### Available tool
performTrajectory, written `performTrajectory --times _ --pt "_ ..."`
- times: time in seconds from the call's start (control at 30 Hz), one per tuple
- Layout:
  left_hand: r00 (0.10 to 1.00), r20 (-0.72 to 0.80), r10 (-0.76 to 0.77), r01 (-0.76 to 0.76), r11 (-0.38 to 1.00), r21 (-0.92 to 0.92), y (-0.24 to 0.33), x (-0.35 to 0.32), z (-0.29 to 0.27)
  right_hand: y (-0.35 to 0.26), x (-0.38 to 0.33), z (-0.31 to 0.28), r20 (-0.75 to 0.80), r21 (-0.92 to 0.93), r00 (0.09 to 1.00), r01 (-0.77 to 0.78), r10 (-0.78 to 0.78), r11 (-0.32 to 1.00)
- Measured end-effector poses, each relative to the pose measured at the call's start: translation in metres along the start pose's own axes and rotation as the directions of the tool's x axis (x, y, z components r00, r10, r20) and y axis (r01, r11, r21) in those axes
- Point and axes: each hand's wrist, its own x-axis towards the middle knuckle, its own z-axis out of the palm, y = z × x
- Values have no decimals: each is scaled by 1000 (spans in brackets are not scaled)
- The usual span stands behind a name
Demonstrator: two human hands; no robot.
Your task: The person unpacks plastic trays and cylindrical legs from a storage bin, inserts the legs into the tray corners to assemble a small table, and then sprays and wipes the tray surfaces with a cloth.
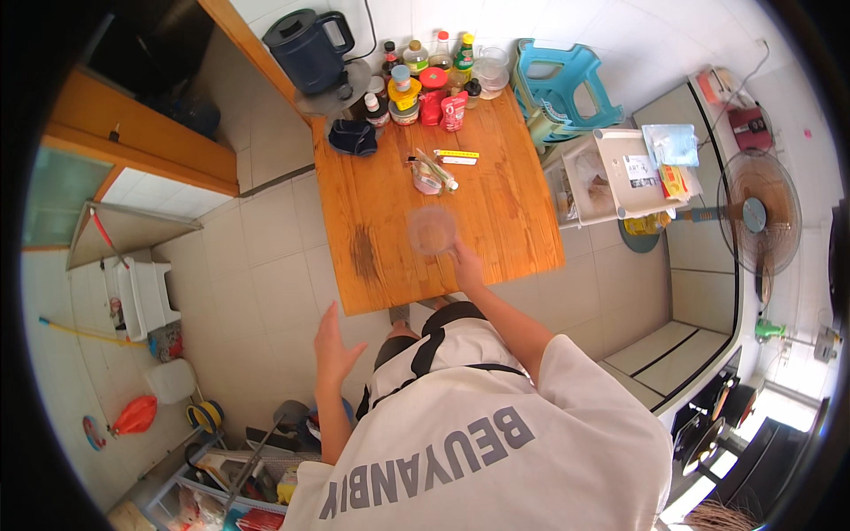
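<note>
My right hand (464,265) grips the near right edge of a clear, round plastic bowl (432,230) at the front part of the wooden table (513,234). Whether the bowl rests on the wood or hangs just above it, I cannot tell. Off the table's near left corner, my left hand (334,343) is in the air, thumb apart from the fingers, holding nothing. Beyond the bowl lie a small clear packet with pinkish contents (425,183), a pale slim tube (445,175) and a narrow yellow-and-white strip (458,157).
Bottles, jars and red pouches (453,112) crowd the table's far end, beside a dark cloth item (352,138). A dark kettle (307,50) stands at the far left corner. Right of the table are turquoise stacked stools (540,66), a white rolling cart (620,190) and a fan (753,215).
</note>
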Motion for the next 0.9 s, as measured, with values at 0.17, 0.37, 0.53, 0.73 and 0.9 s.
performTrajectory --times 0.17,0.37,0.53,0.73,0.9 --pt "994 107 40 -38 999 -23 -8 9 -12 -10 -1 14 92 -163 972 -198 215 967" --pt "935 284 212 -211 977 -34 -43 26 3 -19 -7 10 35 -505 943 -270 332 820" --pt "851 378 364 -325 931 -165 -67 62 49 -47 -62 -9 -181 -297 920 -388 348 872" --pt "697 715 -52 499 752 -432 -12 120 102 -4 -209 -58 168 -240 697 -657 697 715" --pt "644 729 -234 538 815 -214 10 173 161 85 -338 -79 -31 -209 394 -901 919 380"
